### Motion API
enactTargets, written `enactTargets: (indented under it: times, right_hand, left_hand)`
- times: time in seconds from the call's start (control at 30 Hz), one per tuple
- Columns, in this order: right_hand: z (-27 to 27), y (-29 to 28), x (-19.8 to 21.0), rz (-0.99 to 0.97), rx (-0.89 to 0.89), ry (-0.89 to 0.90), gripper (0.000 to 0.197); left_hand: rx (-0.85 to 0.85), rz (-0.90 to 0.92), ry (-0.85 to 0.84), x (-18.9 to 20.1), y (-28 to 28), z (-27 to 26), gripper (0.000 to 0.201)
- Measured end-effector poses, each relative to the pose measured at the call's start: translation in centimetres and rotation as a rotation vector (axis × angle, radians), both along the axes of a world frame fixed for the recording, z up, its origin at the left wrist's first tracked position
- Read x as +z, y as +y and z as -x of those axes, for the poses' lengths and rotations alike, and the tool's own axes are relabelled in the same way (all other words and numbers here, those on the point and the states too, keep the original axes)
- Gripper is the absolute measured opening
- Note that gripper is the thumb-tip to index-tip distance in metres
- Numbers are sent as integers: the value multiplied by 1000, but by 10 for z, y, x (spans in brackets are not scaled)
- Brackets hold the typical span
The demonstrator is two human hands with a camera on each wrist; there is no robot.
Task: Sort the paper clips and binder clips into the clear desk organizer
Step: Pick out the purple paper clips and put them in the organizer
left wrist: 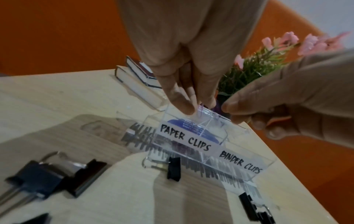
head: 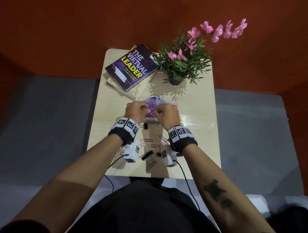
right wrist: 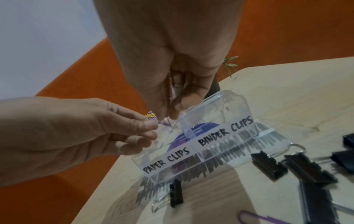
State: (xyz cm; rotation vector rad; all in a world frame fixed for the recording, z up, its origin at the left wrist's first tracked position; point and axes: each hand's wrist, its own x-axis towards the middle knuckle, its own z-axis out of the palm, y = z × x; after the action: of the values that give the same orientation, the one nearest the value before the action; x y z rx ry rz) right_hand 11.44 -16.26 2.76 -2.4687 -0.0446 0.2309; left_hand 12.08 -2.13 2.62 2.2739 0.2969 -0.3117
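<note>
A clear organizer (head: 170, 103) labelled PAPER CLIPS (left wrist: 184, 137) and BINDER CLIPS (right wrist: 226, 130) stands mid-table. Both hands hover close together over its paper-clip side. My left hand (head: 146, 109) pinches a purple paper clip (left wrist: 200, 110) between thumb and fingers. My right hand (head: 158, 113) pinches a thin pale piece, apparently another paper clip (right wrist: 173, 94); the two clips seem to meet at the fingertips. Loose purple paper clips (head: 146, 140) and black binder clips (head: 146, 125) lie on the table in front of the organizer, under my wrists.
Stacked books (head: 132, 68) sit at the back left and a potted plant with pink flowers (head: 180, 64) at the back right. The small beige table (head: 110, 113) is bordered by grey seating. More binder clips (right wrist: 268, 164) lie beside the organizer's right end.
</note>
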Motion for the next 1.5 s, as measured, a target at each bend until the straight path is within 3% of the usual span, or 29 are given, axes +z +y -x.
enactTargets:
  times: [0.17,0.27,0.43,0.57,0.73,0.87,1.0,1.2,1.33,1.5]
  right_hand:
    - [18,-15,-16,66,38,-5,19]
    - [48,-26,-26,98,176,14,19]
    - [97,-36,-37,194,417,110,10]
    - [122,-44,-49,174,468,116,43]
    - [128,-64,-46,267,426,73,12]
    - [138,-52,-45,235,560,40,13]
    - [150,-30,-52,259,675,0,5]
    - [141,-38,-54,255,539,-9,18]
    - [136,-46,-60,263,398,9,16]
    - [139,-42,-60,231,381,7,12]
  left_hand:
    - [-83,-2,-85,-4,22,28,18]
    - [-176,-39,-37,-17,36,53,14]
    - [-477,-267,46,-26,40,92,12]
    - [-698,-370,8,-34,29,122,17]
    - [-770,-464,-49,-44,20,137,28]
    - [-716,-494,-42,-45,11,135,27]
    - [-582,-413,26,-43,5,127,16]
    - [-433,-287,37,-35,10,119,14]
    - [-210,-210,51,-32,33,107,12]
    - [39,-187,67,-32,58,94,9]
